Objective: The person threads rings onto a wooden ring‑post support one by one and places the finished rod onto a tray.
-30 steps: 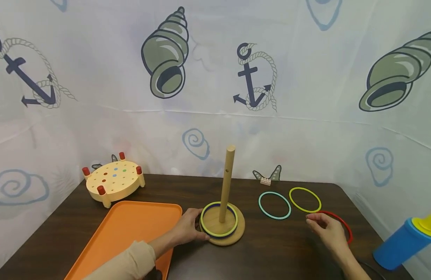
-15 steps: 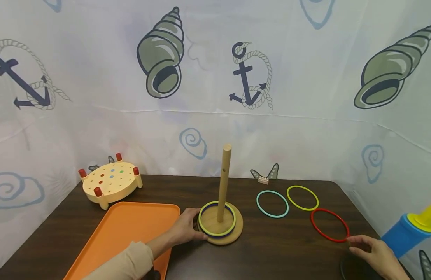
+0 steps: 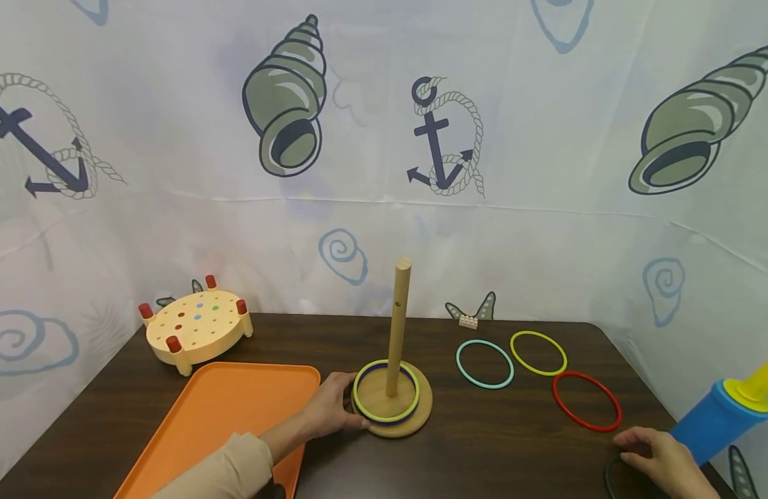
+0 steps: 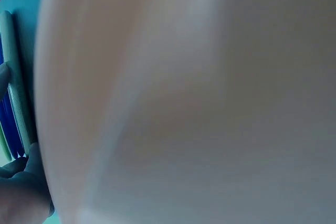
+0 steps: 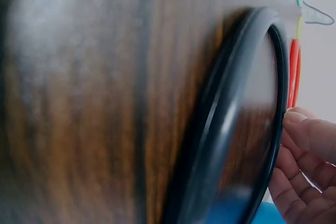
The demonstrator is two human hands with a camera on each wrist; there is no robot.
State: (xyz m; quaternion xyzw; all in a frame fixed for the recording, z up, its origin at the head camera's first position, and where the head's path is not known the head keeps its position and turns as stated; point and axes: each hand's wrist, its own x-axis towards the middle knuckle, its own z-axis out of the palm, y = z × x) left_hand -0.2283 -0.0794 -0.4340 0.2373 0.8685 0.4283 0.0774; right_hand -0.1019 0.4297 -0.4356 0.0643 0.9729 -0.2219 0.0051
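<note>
My left hand (image 3: 333, 405) holds the left edge of a wooden ring-toss stand (image 3: 423, 405), thumb in front and fingers behind. A yellow-green ring (image 3: 386, 419) lies over a dark blue ring (image 4: 7, 121) around the upright peg (image 3: 397, 333). In the left wrist view, the sleeve (image 4: 184, 103) hides nearly everything. At the table's right front, my right hand (image 3: 661, 461) pinches a black ring (image 5: 218, 119) between thumb and fingers. That ring is partly cut off in the head view. A red ring (image 3: 566, 412) lies just beyond the hand.
Light blue (image 3: 461, 371) and yellow (image 3: 565, 357) rings lie farther back. An orange tray (image 3: 247, 402) is on the left, with a round cream pegboard (image 3: 199, 329) with red-tipped legs behind it. A blue cylinder with a yellow handle (image 3: 711, 419) stands tilted at the right edge.
My right hand has moved right and nearer from beside the red ring, and now pinches the black ring. The red ring lies fully visible. My left hand stays on the stand.
</note>
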